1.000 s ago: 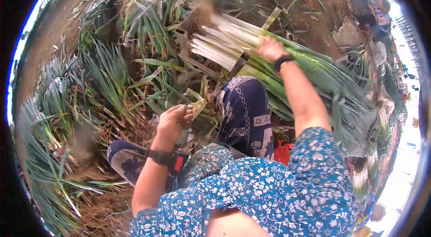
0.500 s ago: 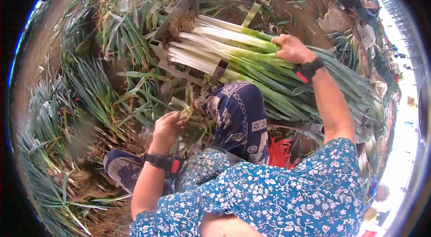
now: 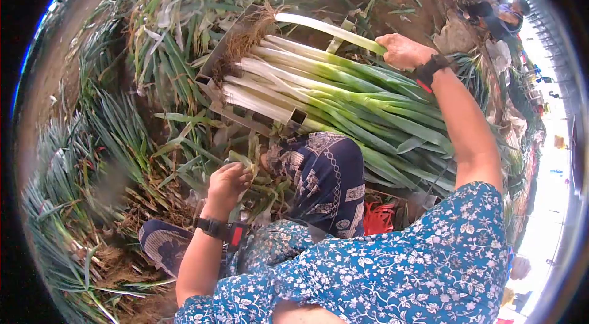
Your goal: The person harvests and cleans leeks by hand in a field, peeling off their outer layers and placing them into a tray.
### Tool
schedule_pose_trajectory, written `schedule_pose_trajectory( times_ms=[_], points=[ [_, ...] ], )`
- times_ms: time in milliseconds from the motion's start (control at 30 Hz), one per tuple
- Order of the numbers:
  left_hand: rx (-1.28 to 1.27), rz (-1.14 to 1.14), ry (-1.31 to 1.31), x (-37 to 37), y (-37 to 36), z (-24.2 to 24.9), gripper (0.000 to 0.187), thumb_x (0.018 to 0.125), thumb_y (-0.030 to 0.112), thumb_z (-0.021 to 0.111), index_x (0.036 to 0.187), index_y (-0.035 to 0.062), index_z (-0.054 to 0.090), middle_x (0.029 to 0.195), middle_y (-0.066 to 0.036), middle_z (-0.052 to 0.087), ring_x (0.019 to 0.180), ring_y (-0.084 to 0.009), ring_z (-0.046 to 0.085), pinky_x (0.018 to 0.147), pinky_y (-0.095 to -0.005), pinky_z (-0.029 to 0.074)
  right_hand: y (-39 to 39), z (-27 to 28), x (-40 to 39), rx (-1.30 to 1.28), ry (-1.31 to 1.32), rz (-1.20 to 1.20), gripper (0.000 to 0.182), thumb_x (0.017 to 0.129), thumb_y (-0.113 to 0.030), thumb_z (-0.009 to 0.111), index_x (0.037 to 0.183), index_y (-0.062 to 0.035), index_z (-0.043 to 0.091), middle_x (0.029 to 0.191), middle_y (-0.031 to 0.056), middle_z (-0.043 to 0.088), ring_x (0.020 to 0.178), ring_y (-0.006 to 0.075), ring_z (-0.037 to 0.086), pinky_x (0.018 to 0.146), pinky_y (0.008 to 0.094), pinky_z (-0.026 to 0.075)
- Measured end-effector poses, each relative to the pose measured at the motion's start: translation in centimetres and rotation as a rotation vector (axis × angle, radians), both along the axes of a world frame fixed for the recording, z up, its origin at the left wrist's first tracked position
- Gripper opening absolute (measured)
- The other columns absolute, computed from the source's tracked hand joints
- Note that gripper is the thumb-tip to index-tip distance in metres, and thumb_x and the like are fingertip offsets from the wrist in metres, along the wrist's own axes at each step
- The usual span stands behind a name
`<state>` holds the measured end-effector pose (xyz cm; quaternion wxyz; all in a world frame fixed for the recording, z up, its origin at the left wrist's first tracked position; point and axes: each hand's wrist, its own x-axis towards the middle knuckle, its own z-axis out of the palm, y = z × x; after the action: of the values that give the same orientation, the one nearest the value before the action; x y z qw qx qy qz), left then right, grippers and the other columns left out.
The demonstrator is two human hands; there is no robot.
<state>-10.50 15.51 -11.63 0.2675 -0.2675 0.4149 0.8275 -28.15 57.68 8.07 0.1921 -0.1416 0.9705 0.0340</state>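
My right hand (image 3: 405, 52) grips one long green onion (image 3: 331, 30) where its white stalk turns green, at the far side of the bundle. Its roots point left. Beneath and beside it, a thick bundle of green onions (image 3: 343, 91) lies in a metal frame (image 3: 216, 96), roots at the left, leaves spreading right. Near my bent knee, my left hand (image 3: 230, 183) is closed around pale, dry leaf scraps (image 3: 251, 161). Both wrists wear black bands.
Loose leaves (image 3: 184, 5) are heaped behind the frame. More green onions (image 3: 123, 121) lie at the left. Red strips (image 3: 378, 218) sit beside my knee. Another person (image 3: 504, 17) is at the upper right.
My right hand has shifted slightly up and right, and one green onion is now separated from the bundle at the far side. My left hand has barely moved.
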Motion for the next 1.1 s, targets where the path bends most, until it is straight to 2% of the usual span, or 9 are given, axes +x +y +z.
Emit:
schedule_pose_trajectory(
  times_ms=[267, 367, 533, 767, 867, 900, 1000, 1067, 1100],
  points=[
    [-0.024, -0.004, 0.062, -2.7, 0.2, -0.1, 0.026, 0.082, 0.009, 0.059, 0.103, -0.0045, 0.052, 0.085, -0.014, 0.061, 0.069, -0.0188, 0.059, 0.066, -0.0300, 0.050, 2.3, -3.4, -3.0, -0.262, 0.070, 0.388, 0.042, 0.070, -0.012, 0.052, 0.109, 0.0032, 0.056, 0.104, 0.0220, 0.058, 0.095, 0.0318, 0.054, 0.085, 0.0360, 0.043],
    [-0.228, -0.089, 0.170, -4.9, 1.5, 2.9, 0.024, 0.084, 0.010, 0.058, 0.103, -0.0031, 0.055, 0.087, -0.010, 0.061, 0.072, -0.0175, 0.061, 0.065, -0.0292, 0.051, 2.3, -5.5, -3.6, -0.353, -0.044, 0.024, 0.033, 0.073, -0.018, 0.055, 0.100, -0.0004, 0.064, 0.111, 0.0174, 0.057, 0.107, 0.0279, 0.052, 0.092, 0.0336, 0.041],
    [-0.402, -0.267, 0.464, -9.3, 4.2, 4.5, 0.023, 0.083, 0.012, 0.059, 0.101, -0.0023, 0.058, 0.086, -0.006, 0.062, 0.074, -0.0130, 0.059, 0.069, -0.0256, 0.048, 3.9, -10.0, -2.9, -0.433, -0.118, -0.145, 0.033, 0.076, -0.018, 0.056, 0.103, -0.0014, 0.063, 0.104, 0.0190, 0.061, 0.097, 0.0286, 0.058, 0.087, 0.0338, 0.043],
    [-1.271, -0.369, 1.583, -15.4, 11.2, 4.8, 0.040, 0.077, 0.014, 0.063, 0.115, 0.0049, 0.053, 0.102, -0.010, 0.060, 0.103, -0.0269, 0.054, 0.089, -0.0374, 0.041, 3.9, -10.8, -1.0, -0.407, -0.075, -0.172, 0.025, 0.080, -0.011, 0.053, 0.101, -0.0004, 0.061, 0.098, 0.0147, 0.062, 0.092, 0.0259, 0.059, 0.084, 0.0341, 0.044],
    [-1.451, -0.654, 1.583, -16.8, 12.9, 3.2, 0.042, 0.075, 0.015, 0.064, 0.115, 0.0088, 0.052, 0.108, -0.012, 0.058, 0.110, -0.0308, 0.049, 0.095, -0.0443, 0.034, 3.4, -10.8, -0.6, -0.426, 0.006, -0.044, 0.027, 0.081, -0.012, 0.058, 0.104, 0.0021, 0.060, 0.092, 0.0166, 0.065, 0.081, 0.0207, 0.060, 0.077, 0.0295, 0.046],
    [-1.447, -1.008, 1.425, -17.6, 13.0, 2.9, 0.037, 0.075, 0.015, 0.063, 0.110, 0.0092, 0.053, 0.107, -0.011, 0.057, 0.107, -0.0295, 0.051, 0.093, -0.0452, 0.034, 4.8, -12.5, -1.0, -0.470, 0.060, 0.110, 0.033, 0.080, -0.013, 0.059, 0.108, 0.0023, 0.057, 0.095, 0.0160, 0.064, 0.080, 0.0220, 0.060, 0.075, 0.0307, 0.046],
    [-1.533, -0.847, 1.547, -17.3, 13.0, 3.0, 0.029, 0.076, 0.014, 0.061, 0.104, 0.0101, 0.054, 0.102, -0.010, 0.059, 0.102, -0.0289, 0.053, 0.091, -0.0443, 0.035, -0.9, -7.0, 2.5, -0.240, 0.309, 0.092, 0.039, 0.078, -0.013, 0.062, 0.112, 0.0035, 0.055, 0.100, 0.0169, 0.062, 0.090, 0.0244, 0.058, 0.080, 0.0320, 0.044],
    [-1.496, -0.727, 1.586, -17.4, 12.8, 4.4, 0.023, 0.077, 0.012, 0.058, 0.099, 0.0089, 0.055, 0.097, -0.011, 0.059, 0.099, -0.0293, 0.054, 0.090, -0.0439, 0.036, -3.8, -3.5, 4.7, -0.672, -0.183, -0.072, 0.051, 0.075, -0.017, 0.063, 0.119, 0.0030, 0.048, 0.097, 0.0195, 0.056, 0.092, 0.0337, 0.055, 0.081, 0.0402, 0.044],
    [-1.508, -0.701, 1.596, -17.9, 13.0, 5.1, 0.022, 0.077, 0.012, 0.058, 0.099, 0.0086, 0.055, 0.096, -0.011, 0.059, 0.099, -0.0294, 0.054, 0.089, -0.0439, 0.036, -3.8, -4.5, 6.5, -0.670, -0.052, 0.082, 0.056, 0.075, -0.017, 0.064, 0.123, 0.0030, 0.044, 0.096, 0.0195, 0.055, 0.090, 0.0339, 0.054, 0.079, 0.0406, 0.044]
  ],
)
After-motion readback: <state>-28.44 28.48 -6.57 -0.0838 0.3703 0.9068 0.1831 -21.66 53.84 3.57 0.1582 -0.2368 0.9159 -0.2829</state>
